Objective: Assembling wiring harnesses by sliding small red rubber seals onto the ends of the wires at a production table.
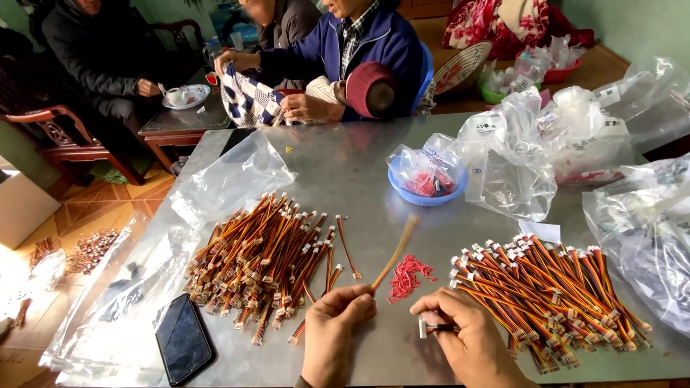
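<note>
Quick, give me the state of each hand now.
Left hand: closed, pinching a wire cable.
Right hand: closed on a small white connector.

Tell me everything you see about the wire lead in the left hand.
The wire lead is a thin flat ribbon of orange, yellow and dark strands, blurred by motion. The left hand pinches its lower end; the rest slants up to the right above the grey table, its upper end free. Any connector is too blurred to tell.
</note>
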